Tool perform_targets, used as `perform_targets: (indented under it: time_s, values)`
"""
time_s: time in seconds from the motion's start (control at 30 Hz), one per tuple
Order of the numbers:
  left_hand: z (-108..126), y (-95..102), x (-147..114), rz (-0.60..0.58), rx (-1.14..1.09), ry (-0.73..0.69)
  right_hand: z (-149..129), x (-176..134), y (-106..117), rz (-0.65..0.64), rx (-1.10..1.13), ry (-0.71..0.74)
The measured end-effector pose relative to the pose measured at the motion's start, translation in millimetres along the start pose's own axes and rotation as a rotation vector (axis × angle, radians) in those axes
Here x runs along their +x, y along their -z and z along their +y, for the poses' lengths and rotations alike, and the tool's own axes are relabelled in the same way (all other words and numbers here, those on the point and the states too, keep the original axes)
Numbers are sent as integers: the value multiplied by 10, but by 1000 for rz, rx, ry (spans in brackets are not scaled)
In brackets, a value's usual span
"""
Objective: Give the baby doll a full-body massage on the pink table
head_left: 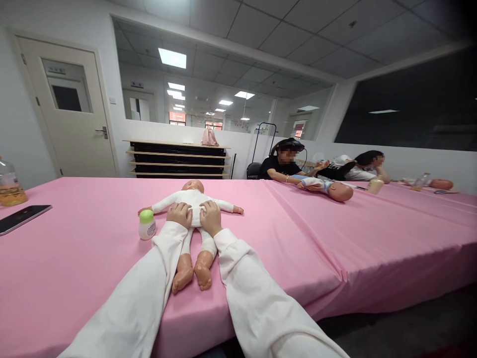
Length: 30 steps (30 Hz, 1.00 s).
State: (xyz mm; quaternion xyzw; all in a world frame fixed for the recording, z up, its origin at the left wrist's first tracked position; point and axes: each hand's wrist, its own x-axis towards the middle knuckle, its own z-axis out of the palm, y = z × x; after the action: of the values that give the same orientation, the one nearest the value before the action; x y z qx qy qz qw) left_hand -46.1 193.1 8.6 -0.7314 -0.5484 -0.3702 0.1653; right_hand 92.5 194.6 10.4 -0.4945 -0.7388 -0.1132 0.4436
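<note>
Doll, white suit: flat on table, feet nearest, presumably for even reach. Left hand, right hand: curled, on either side of suit, seemingly to steady; no telling whether pinching or merely resting. Bottle: upright, just beside doll, likely for handiness.

There are 3 dolls (counting 1 partial), 4 bottles, 2 co-workers.

Room rightward (green-capped bottle left)
</note>
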Motion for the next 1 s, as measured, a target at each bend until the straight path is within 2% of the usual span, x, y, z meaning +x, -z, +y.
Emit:
perform_targets:
  time_s: [0.07, 0.17, 0.27, 0.4, 0.53, 0.6, 0.73, 0.8, 0.9, 1.0]
  values:
    - [8, -17, -5, -37, -18, 5, -4, -6, 4, -64, 15, 43]
    - [37, -58, 17, -159, 4, 53, 0, 5, -25, -193, 8, 65]
    - [52, -86, 45, -202, 48, 74, 9, 17, -59, -209, -18, 52]
    - [43, -84, 43, -158, 42, 10, 4, 6, -45, -157, 7, 88]
    - [53, -53, -6, 15, -7, -112, -24, -19, 23, -23, 31, 106]
    - [68, -46, -29, 52, -14, -160, -31, -25, 45, -24, 26, 89]
    - [73, -78, -31, -30, -1, -184, -21, -13, 42, -174, 31, 61]
    - [54, -106, -15, -78, -2, -185, -14, -4, 32, -207, 31, 52]
    - [24, -134, 3, -105, -33, -196, -12, -5, 31, -195, 34, 51]
    - [14, -138, -1, -20, -119, -154, -14, -24, 42, -104, 57, 73]
